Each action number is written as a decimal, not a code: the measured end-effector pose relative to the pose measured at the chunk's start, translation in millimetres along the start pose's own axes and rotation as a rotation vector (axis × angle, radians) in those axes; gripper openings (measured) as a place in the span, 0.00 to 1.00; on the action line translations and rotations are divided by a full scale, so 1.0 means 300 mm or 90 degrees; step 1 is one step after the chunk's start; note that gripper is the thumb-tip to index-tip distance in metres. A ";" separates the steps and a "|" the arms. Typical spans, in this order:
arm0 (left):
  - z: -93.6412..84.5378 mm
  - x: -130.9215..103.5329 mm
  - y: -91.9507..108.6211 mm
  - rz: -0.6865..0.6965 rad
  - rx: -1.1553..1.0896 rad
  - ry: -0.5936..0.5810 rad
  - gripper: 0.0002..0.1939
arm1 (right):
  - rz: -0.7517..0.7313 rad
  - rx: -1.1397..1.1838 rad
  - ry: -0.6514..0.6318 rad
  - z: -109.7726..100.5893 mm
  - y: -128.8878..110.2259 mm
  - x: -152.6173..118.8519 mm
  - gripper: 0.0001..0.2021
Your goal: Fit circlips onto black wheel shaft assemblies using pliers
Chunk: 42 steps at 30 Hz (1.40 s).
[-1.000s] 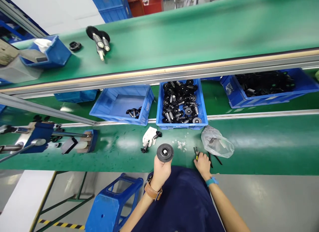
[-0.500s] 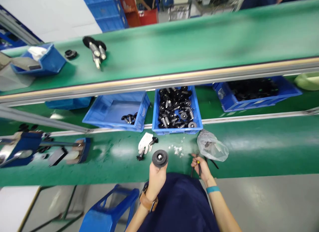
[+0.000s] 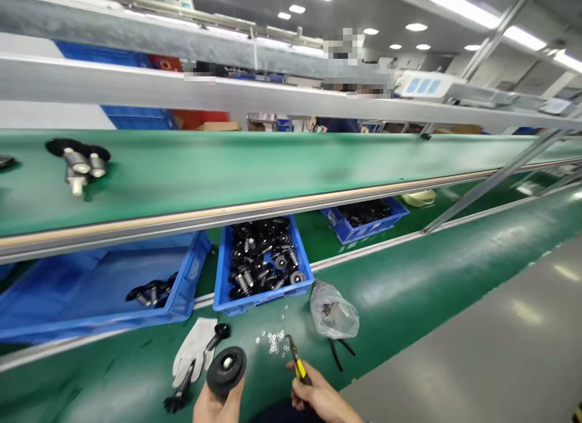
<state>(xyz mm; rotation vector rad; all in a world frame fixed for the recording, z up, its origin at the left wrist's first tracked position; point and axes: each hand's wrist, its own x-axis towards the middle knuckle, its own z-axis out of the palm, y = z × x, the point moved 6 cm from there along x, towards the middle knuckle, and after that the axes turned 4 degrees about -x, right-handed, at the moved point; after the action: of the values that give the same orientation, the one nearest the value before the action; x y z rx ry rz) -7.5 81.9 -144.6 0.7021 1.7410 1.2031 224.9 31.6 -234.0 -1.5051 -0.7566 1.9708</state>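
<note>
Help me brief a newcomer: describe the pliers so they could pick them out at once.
Under the long green shelf, find the blue bin nearest the clear bag. In front of that bin lie small white rings, and the right hand holds the pliers, tip beside them. Yellow marking sets the pliers apart from the plain black rods near the bag.

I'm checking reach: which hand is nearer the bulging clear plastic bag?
Right: the right hand is on the near side of the bag, slightly left; the left hand is much farther left.

Rings [image 3: 273, 339] (on bench [image 3: 391, 317]) beside pliers [image 3: 299, 368]
</note>
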 end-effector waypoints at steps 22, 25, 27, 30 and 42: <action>0.101 -0.109 0.411 0.716 0.594 -0.268 0.10 | -0.479 -0.586 0.223 0.081 -0.463 -0.295 0.23; 0.135 -0.113 0.472 0.878 0.760 -0.338 0.08 | -0.405 -0.569 0.239 0.004 -0.426 -0.264 0.27; 0.153 -0.127 0.503 0.951 0.785 -0.369 0.09 | -0.376 -0.565 0.243 -0.026 -0.405 -0.252 0.29; 0.178 -0.145 0.518 0.999 0.794 -0.392 0.08 | -0.372 -0.560 0.272 -0.042 -0.374 -0.249 0.29; 0.093 -0.070 0.333 0.498 0.275 -0.240 0.13 | -0.490 -0.641 0.222 0.123 -0.399 -0.302 0.23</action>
<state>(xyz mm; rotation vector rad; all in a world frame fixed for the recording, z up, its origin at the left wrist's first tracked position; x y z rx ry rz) 23.8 113.6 -48.5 1.8612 1.4372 1.0675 219.6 46.5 -80.1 -1.5906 -1.9517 0.7041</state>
